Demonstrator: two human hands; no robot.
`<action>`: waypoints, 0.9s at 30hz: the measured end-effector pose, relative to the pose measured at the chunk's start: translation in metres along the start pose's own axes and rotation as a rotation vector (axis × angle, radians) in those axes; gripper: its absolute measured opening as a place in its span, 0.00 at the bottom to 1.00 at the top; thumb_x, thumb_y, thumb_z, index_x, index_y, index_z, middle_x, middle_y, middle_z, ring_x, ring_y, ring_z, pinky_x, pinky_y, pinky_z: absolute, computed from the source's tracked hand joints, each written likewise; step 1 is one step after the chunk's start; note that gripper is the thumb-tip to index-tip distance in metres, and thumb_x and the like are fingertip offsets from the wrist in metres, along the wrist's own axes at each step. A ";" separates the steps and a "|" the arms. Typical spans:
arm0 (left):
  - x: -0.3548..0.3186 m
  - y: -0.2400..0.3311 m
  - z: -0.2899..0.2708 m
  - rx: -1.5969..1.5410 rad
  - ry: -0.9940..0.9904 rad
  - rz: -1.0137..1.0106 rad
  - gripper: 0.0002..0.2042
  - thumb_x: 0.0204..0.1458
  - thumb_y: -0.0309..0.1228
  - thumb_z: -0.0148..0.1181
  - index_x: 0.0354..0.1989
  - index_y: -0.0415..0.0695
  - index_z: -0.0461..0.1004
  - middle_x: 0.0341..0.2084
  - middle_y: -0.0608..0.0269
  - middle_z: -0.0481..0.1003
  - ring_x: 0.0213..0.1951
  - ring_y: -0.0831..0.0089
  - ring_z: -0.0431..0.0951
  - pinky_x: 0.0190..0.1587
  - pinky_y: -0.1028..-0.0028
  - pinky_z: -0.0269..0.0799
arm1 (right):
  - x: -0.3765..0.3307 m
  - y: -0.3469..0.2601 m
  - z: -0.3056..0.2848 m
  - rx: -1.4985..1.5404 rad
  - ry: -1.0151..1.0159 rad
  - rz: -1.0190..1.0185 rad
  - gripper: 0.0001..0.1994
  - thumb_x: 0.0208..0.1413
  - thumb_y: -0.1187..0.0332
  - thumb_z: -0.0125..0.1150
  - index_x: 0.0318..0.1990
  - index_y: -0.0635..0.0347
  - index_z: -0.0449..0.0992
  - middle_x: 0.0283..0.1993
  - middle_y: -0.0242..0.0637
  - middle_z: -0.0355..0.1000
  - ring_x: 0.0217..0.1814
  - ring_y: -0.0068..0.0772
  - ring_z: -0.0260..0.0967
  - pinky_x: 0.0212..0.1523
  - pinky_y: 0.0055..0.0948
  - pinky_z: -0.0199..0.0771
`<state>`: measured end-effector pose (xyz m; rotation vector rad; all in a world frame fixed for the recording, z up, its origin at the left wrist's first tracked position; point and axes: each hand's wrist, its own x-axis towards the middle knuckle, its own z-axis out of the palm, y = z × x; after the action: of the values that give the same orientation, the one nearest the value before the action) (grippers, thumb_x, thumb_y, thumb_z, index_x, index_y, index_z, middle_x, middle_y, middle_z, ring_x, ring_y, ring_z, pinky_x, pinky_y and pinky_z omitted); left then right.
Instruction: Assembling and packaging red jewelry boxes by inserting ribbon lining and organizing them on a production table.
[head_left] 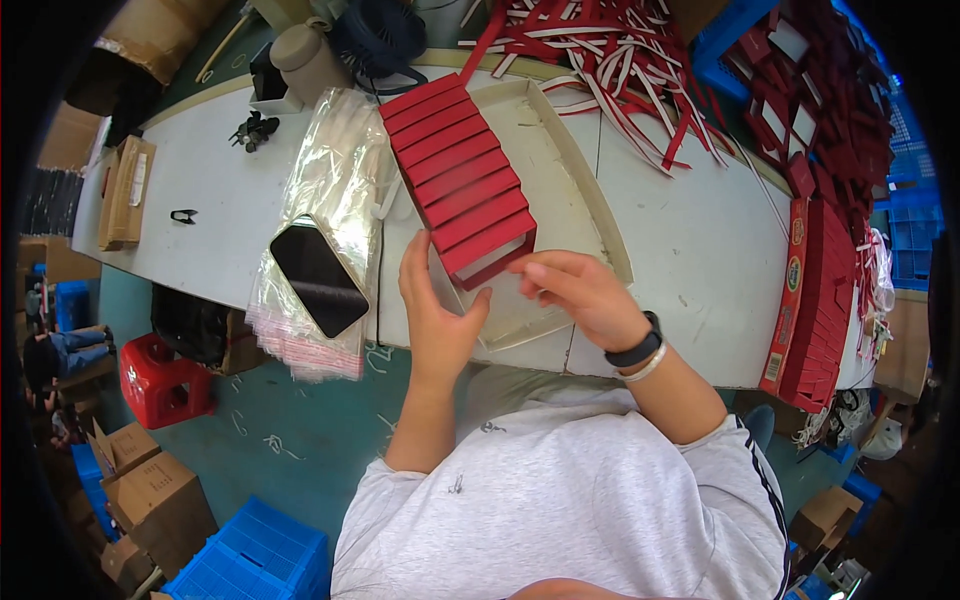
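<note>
A row of several red boxes stands pressed together in a shallow cream tray on the white table. The nearest box shows a pale panel inside its red edge. Beside the row's near left corner is my left hand, thumb and fingers spread apart around that corner. My right hand, with a black band at the wrist, has its fingers curled and thumb against them at the near right corner. Its fingertips meet the box edge; whatever lies between them is too small to make out.
Left of the tray, a black phone lies on clear plastic bags. Red and white ribbons heap up at the back. A carton of red pieces sits at right. Below the table's left side stands a red stool.
</note>
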<state>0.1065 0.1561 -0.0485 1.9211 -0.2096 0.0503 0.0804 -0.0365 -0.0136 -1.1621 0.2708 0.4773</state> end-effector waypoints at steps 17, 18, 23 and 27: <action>0.015 0.003 0.020 0.121 -0.010 0.038 0.37 0.50 0.17 0.48 0.69 0.40 0.40 0.65 0.41 0.51 0.63 0.47 0.58 0.60 0.63 0.60 | 0.047 0.013 0.018 0.115 0.143 -0.470 0.30 0.67 0.54 0.37 0.67 0.69 0.49 0.71 0.42 0.47 0.74 0.31 0.40 0.70 0.27 0.36; 0.019 0.006 0.020 0.133 0.004 0.046 0.37 0.50 0.17 0.48 0.69 0.40 0.40 0.65 0.41 0.51 0.63 0.47 0.58 0.60 0.63 0.60 | 0.049 0.011 0.017 0.085 0.212 -0.489 0.29 0.67 0.55 0.37 0.67 0.69 0.49 0.71 0.42 0.47 0.74 0.31 0.40 0.71 0.27 0.36; 0.021 0.017 0.005 0.293 0.093 0.035 0.35 0.49 0.18 0.49 0.68 0.41 0.45 0.61 0.42 0.58 0.53 0.45 0.69 0.50 0.64 0.69 | 0.052 0.012 0.032 0.218 0.189 -0.534 0.26 0.67 0.58 0.40 0.65 0.67 0.53 0.69 0.39 0.51 0.71 0.30 0.45 0.70 0.29 0.39; 0.013 0.005 0.001 0.271 0.060 -0.048 0.38 0.47 0.19 0.52 0.68 0.41 0.43 0.62 0.39 0.55 0.56 0.44 0.66 0.52 0.60 0.68 | 0.058 0.035 0.022 0.259 0.190 -0.412 0.23 0.66 0.58 0.42 0.63 0.64 0.59 0.65 0.35 0.58 0.68 0.28 0.52 0.69 0.32 0.44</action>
<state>0.1182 0.1514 -0.0424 2.1901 -0.1203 0.1086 0.1128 0.0074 -0.0592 -0.9757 0.2403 -0.0319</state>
